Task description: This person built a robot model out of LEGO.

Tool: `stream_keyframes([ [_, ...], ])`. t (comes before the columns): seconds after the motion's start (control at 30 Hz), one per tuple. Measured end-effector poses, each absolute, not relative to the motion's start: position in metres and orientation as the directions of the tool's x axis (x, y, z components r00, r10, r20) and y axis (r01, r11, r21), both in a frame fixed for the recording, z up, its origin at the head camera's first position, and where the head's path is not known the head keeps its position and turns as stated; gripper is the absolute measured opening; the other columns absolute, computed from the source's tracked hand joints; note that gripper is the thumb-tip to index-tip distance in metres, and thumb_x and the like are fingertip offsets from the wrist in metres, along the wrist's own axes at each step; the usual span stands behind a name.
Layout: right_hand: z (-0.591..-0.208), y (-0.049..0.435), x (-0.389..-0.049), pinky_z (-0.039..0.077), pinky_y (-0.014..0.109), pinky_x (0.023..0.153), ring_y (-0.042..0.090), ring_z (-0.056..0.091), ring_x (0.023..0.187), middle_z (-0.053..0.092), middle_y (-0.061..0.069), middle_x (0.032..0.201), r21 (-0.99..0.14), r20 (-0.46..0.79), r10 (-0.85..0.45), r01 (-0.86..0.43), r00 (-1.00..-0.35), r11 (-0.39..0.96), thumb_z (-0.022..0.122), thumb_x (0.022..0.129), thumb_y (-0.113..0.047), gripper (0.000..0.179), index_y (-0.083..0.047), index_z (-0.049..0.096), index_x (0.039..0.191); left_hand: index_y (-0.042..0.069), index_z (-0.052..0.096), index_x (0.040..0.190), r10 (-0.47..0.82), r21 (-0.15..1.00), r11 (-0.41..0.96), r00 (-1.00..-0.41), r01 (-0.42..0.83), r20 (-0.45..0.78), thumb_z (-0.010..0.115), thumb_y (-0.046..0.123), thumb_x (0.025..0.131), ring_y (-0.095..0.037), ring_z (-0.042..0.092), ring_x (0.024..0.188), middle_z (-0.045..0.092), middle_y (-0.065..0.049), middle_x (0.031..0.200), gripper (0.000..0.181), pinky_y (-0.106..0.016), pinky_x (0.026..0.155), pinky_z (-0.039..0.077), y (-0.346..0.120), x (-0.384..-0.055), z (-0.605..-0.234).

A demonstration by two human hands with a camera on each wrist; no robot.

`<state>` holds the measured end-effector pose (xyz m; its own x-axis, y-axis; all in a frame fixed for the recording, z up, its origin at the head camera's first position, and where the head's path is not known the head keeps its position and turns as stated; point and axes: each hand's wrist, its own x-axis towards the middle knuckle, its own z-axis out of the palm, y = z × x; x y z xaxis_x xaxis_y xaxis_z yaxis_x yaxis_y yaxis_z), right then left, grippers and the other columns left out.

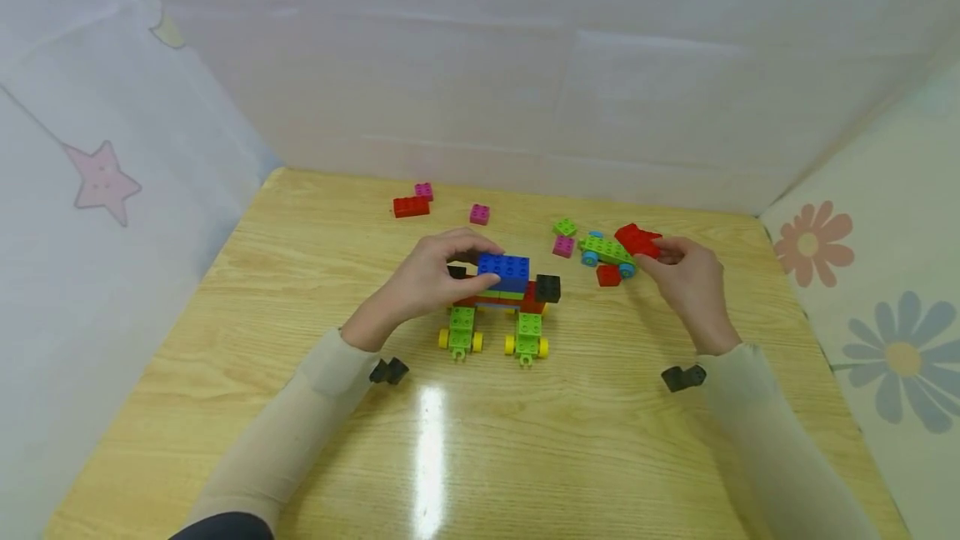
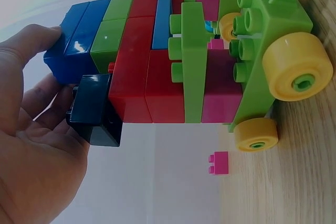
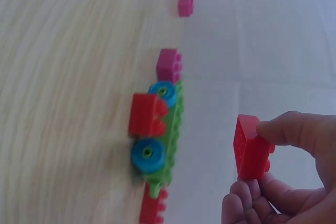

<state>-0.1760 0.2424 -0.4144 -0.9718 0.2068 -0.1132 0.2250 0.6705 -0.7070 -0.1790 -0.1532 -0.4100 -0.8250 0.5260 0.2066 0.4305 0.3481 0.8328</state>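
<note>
A toy vehicle of building bricks stands mid-table: red bricks (image 2: 131,72) on lime green wheeled bases (image 2: 268,30) with yellow wheels. Blue bricks (image 1: 504,271) and lime green bricks (image 2: 109,38) are stacked on top, with black bricks (image 1: 547,288) at both ends. My left hand (image 1: 435,277) grips the blue bricks between thumb and fingers; part of the fingers is hidden behind them. At the right, my right hand (image 1: 692,286) pinches a red brick (image 3: 253,148) between thumb and fingers. It is raised beside a small lime green car base (image 1: 607,251) with blue wheels.
Around the small car base lie a red brick (image 1: 608,276), a magenta brick (image 1: 563,246) and a lime green brick (image 1: 565,227). Farther left are another red brick (image 1: 411,207) and magenta bricks (image 1: 479,214). A white cloth (image 1: 480,98) hangs behind the wooden table (image 1: 540,457).
</note>
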Motion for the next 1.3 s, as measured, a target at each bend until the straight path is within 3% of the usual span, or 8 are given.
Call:
stream_keyframes([
  [0.37,-0.384,0.212,-0.169,0.057,0.031,0.092,0.030,0.066,0.119,0.069,0.011,0.138,-0.756,-0.126,0.025,0.112,-0.992,0.645,0.079,0.104,-0.043,0.055,-0.016,0.069,0.151,0.015,0.078,0.135,0.530,0.841,0.328,-0.821,0.430,0.213,0.084,0.021,0.103,-0.023,0.077,0.117,0.076,-0.004,0.135,0.033,-0.044,0.098,0.069,-0.153,-0.180,-0.410],
  [0.6,-0.369,0.197,-0.162,0.052,0.041,0.099,0.031,0.067,0.123,0.068,0.010,0.141,-0.783,-0.053,-0.087,-0.013,-0.995,0.622,0.079,0.106,-0.032,0.045,-0.015,0.071,0.147,0.016,0.078,0.135,0.528,0.843,0.328,-0.823,0.426,0.210,0.084,0.021,0.103,-0.023,0.077,0.118,0.076,-0.003,0.136,0.033,-0.044,0.099,0.069,-0.153,-0.180,-0.409],
  [0.9,-0.358,0.180,-0.158,0.065,0.028,0.079,0.030,0.071,0.114,0.068,0.008,0.136,-0.834,-0.007,-0.234,-0.124,-0.972,0.538,0.081,0.106,-0.027,0.040,-0.014,0.072,0.142,0.014,0.078,0.134,0.532,0.834,0.329,-0.816,0.444,0.225,0.085,0.021,0.102,-0.026,0.077,0.117,0.077,-0.004,0.135,0.034,-0.051,0.104,0.067,-0.154,-0.180,-0.410],
  [1.3,-0.361,0.163,-0.160,0.059,0.022,0.097,0.024,0.073,0.118,0.070,0.005,0.137,-0.848,-0.005,-0.347,-0.180,-0.938,0.498,0.081,0.106,-0.025,0.036,-0.015,0.074,0.139,0.012,0.078,0.134,0.530,0.826,0.339,-0.816,0.451,0.228,0.085,0.021,0.102,-0.026,0.077,0.116,0.077,-0.006,0.134,0.035,-0.053,0.110,0.063,-0.153,-0.181,-0.411],
])
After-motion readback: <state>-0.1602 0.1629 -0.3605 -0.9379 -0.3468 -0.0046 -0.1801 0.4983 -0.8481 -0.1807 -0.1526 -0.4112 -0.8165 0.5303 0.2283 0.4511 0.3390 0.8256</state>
